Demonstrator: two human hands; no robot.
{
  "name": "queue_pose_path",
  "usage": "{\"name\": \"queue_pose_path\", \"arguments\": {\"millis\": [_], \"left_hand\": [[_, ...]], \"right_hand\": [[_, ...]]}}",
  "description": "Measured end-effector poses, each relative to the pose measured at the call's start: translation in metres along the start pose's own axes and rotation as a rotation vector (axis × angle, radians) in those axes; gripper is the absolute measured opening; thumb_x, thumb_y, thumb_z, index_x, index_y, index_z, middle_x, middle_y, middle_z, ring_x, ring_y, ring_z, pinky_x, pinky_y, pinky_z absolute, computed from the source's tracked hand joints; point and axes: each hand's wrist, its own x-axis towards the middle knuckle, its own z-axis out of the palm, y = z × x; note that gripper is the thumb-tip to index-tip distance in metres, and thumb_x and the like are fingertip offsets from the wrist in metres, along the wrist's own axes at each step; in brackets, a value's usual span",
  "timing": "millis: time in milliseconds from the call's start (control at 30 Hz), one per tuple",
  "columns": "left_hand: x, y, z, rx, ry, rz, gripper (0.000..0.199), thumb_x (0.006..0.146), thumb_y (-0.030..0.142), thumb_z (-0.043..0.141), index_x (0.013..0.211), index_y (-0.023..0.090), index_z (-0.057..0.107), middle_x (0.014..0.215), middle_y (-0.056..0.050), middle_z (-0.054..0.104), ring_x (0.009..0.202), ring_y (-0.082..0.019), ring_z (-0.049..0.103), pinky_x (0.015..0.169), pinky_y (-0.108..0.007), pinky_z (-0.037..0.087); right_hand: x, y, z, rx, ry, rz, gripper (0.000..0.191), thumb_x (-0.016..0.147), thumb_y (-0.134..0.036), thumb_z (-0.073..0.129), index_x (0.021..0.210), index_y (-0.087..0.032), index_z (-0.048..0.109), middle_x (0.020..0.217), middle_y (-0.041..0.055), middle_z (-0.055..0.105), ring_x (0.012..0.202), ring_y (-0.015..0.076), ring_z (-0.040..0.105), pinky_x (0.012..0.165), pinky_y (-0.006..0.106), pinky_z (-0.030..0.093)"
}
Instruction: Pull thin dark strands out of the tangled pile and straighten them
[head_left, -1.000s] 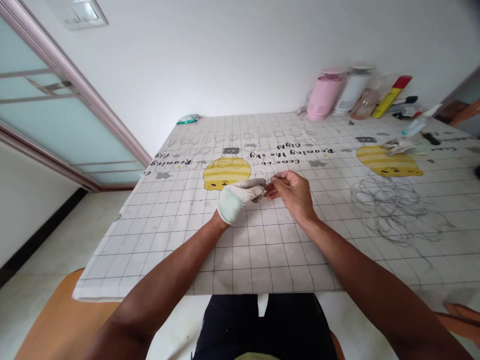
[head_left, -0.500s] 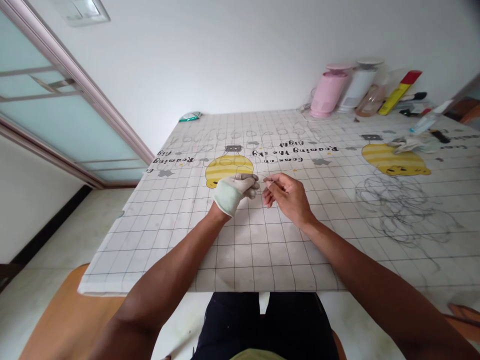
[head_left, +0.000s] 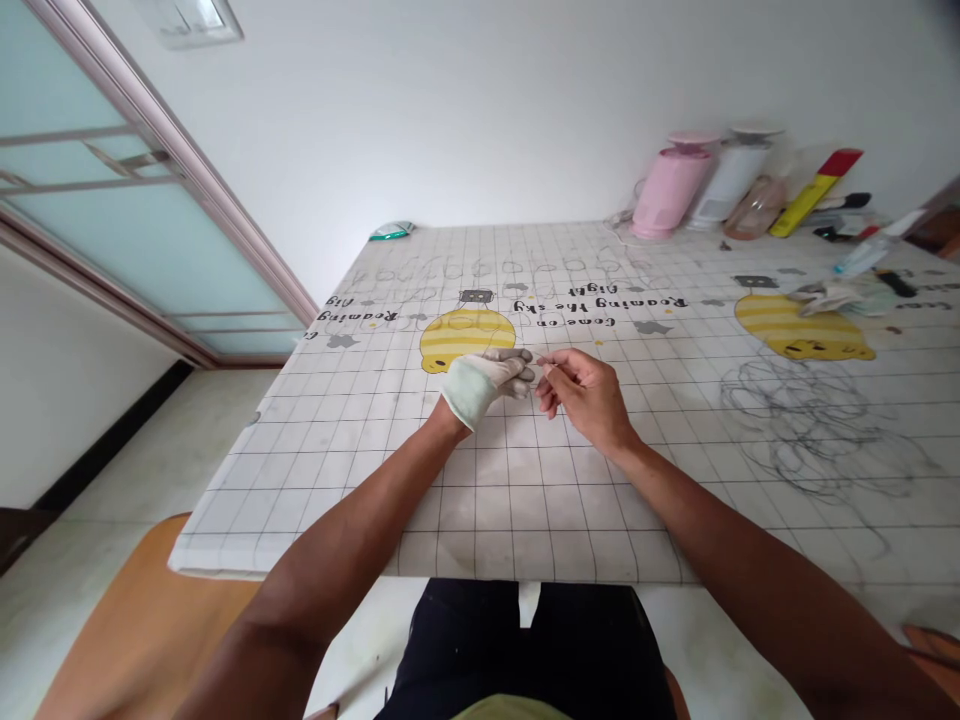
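My left hand (head_left: 491, 380) wears a pale glove and is closed, its fingertips pinched over the table near a printed yellow bear. Bare and just to its right, my right hand (head_left: 585, 395) has thumb and forefinger pressed together, its other fingers curled. The fingertips of both hands almost meet. What they hold, if anything, is too fine to make out. Beyond the hands, rows of thin wire-like loops (head_left: 512, 268) lie on the checked tablecloth (head_left: 480, 520). A loose tangle of thin dark wire or thread (head_left: 810, 425) spreads to the right of my right hand.
Along the wall at the back right stand a pink cylinder-shaped device (head_left: 670, 190), a white one (head_left: 727, 180), a clear bottle (head_left: 754, 207) and a yellow-and-red box (head_left: 814, 195). A crumpled glove (head_left: 851, 297) lies nearer. A green-and-white packet (head_left: 392, 231) sits at the far left corner.
The view has shifted slightly, so the table and hands sit a little further right. Both hands keep their pinched pose, fingertips close together.
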Motion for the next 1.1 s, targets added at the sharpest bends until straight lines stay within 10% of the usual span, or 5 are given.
{"name": "queue_pose_path", "arguments": {"millis": [667,833,933,1100], "left_hand": [[-0.003,0.004,-0.002,0.334,0.092,0.03,0.016,0.089,0.029,0.067,0.082,0.017,0.074,0.067,0.001,0.063,0.048,-0.007,0.051,0.049,-0.023,0.039],[-0.01,0.011,-0.007,0.4,0.004,-0.005,0.014,0.082,0.026,0.071,0.07,0.018,0.07,0.058,0.002,0.056,0.046,-0.008,0.046,0.045,-0.024,0.033],[-0.012,0.012,-0.01,0.397,-0.101,-0.061,0.013,0.079,0.025,0.074,0.069,0.018,0.07,0.053,0.002,0.053,0.044,-0.009,0.043,0.043,-0.024,0.029],[-0.013,0.01,-0.014,0.433,-0.175,-0.175,0.014,0.073,0.024,0.079,0.064,0.019,0.07,0.05,0.001,0.053,0.043,-0.01,0.042,0.041,-0.024,0.025]], "right_hand": [[-0.007,0.01,0.0,-0.213,-0.12,-0.048,0.025,0.102,-0.044,0.058,0.099,-0.021,0.069,0.072,0.0021,0.071,0.053,0.0158,0.065,0.045,0.028,0.054],[0.005,0.001,-0.021,-0.609,-0.151,-0.505,0.023,0.102,-0.026,0.059,0.123,-0.025,0.07,0.112,0.0094,0.075,0.103,0.0277,0.071,0.087,0.048,0.062],[0.012,-0.008,-0.03,-0.861,-0.22,-0.766,0.044,0.099,-0.012,0.061,0.138,-0.032,0.064,0.151,0.0073,0.059,0.143,0.034,0.048,0.113,0.063,0.047],[0.013,-0.017,-0.033,-1.072,-0.373,-0.906,0.032,0.099,-0.014,0.066,0.124,-0.032,0.072,0.161,0.0007,0.05,0.157,0.0337,0.031,0.123,0.061,0.039]]}}
